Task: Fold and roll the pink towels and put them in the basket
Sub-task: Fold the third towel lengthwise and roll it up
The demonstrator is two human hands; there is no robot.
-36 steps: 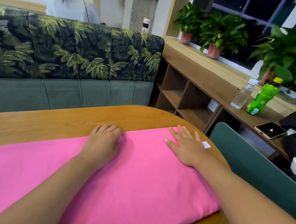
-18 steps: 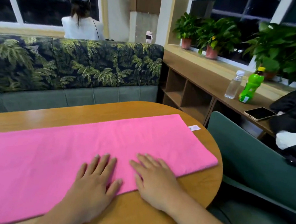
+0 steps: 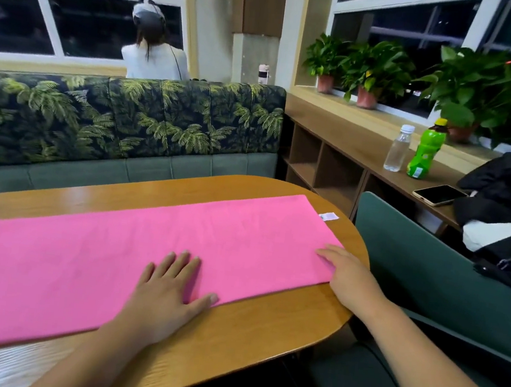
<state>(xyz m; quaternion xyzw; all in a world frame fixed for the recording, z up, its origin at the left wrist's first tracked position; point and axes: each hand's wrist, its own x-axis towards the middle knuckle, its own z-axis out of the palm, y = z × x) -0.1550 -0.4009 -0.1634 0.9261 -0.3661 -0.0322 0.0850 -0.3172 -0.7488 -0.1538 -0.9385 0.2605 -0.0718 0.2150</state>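
Observation:
A pink towel point(image 3: 134, 253), folded into a long flat strip, lies across the wooden table point(image 3: 251, 341) from the left edge to the right end. My left hand point(image 3: 168, 291) lies flat on the towel's near edge around the middle, fingers spread. My right hand point(image 3: 349, 275) rests with straight fingers on the towel's near right corner. A small white label point(image 3: 328, 216) sticks out at the towel's far right corner. No basket is in view.
A palm-print sofa point(image 3: 129, 123) stands behind the table, a person in white behind it. A green chair back point(image 3: 429, 271) is at the right. On the side shelf point(image 3: 354, 140) stand a clear bottle point(image 3: 398, 152), a green bottle point(image 3: 426, 149), a phone point(image 3: 440, 194) and dark clothing point(image 3: 508, 201).
Both hands slid from the towel's far side to its near edge. Then the right hand moved out to the near right corner, while the left stayed near the middle.

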